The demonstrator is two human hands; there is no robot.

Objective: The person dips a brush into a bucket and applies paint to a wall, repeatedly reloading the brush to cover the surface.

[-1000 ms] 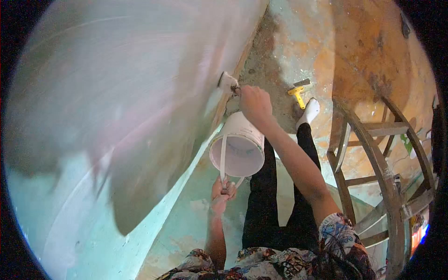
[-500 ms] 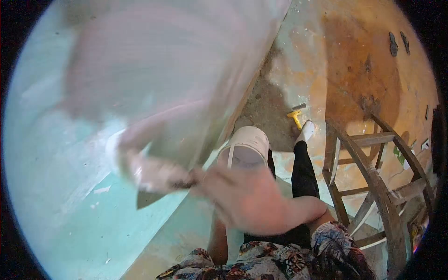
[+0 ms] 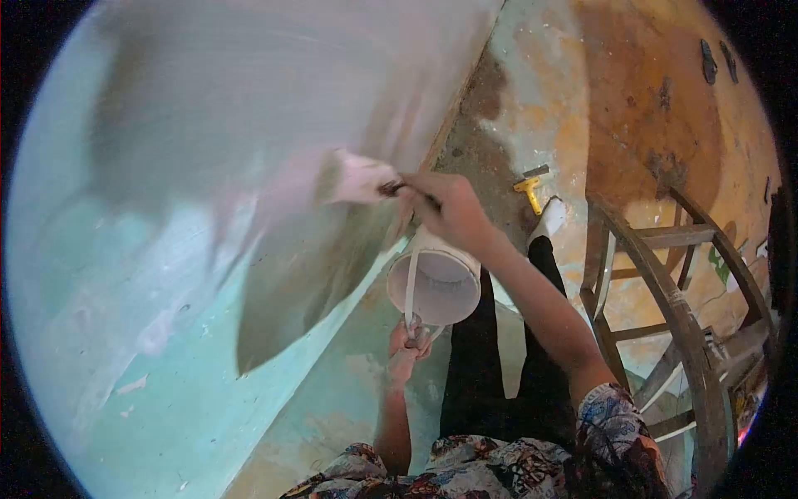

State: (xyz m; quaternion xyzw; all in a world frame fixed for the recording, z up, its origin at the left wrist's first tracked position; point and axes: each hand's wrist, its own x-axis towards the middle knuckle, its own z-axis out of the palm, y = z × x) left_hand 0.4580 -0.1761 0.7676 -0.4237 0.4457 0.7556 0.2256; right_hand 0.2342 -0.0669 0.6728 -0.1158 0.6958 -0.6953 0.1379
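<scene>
My right hand (image 3: 453,212) is closed around the handle of a wide paintbrush (image 3: 362,176); its white-coated head points left against the wall (image 3: 191,274). Fresh whitish paint covers the upper part of that wall, and pale turquoise shows below. Lower down, my left hand (image 3: 406,348) grips the strap-like handle of a white bucket (image 3: 422,243). The bucket hangs tilted, its mouth facing me and its inside smeared whitish. My right forearm passes just right of the bucket.
A yellow-handled scraper (image 3: 529,190) lies on the stained floor (image 3: 615,125) near my foot (image 3: 549,218). To the right stands a wooden ladder-like frame (image 3: 665,308). A pair of dark sandals (image 3: 708,62) lies at the far right.
My right hand has swept the paintbrush up and right along the wall, away from in front of the bucket. The left hand on the bucket handle now shows.
</scene>
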